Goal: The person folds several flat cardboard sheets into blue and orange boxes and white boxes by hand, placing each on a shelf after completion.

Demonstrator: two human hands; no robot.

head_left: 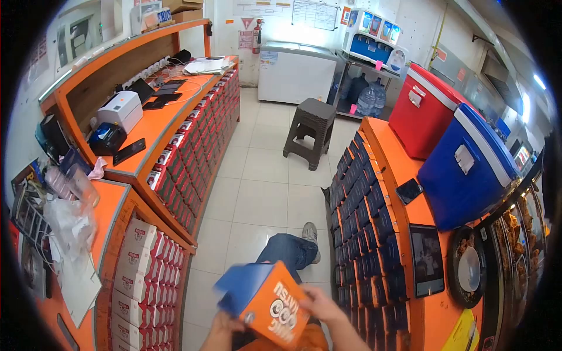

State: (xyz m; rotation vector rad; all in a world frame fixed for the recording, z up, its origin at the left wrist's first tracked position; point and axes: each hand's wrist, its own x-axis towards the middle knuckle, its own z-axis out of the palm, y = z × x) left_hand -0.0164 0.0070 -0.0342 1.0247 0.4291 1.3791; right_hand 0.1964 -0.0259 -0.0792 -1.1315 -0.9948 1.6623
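Note:
In the head view, an orange cardboard food box (pixel 275 307) with white lettering and a blue side is held in front of my lap, tilted and slightly blurred. My left hand (pixel 227 323) grips its lower left edge by the blue panel. At the right edge, the fingers of my right hand (pixel 321 305) close on the orange panel. Parts of the fingers are hidden behind the box. Below it are my jeans (pixel 285 251) and a grey shoe (pixel 310 233).
Dark blue folded boxes (pixel 363 216) fill the right shelf; red and white boxes (pixel 140 281) fill the left ones. A brown stool (pixel 312 128) stands in the aisle. A blue cooler (pixel 462 169), red cooler (pixel 421 111), tablet (pixel 426 257) and black pan (pixel 456 292) sit on the right counter.

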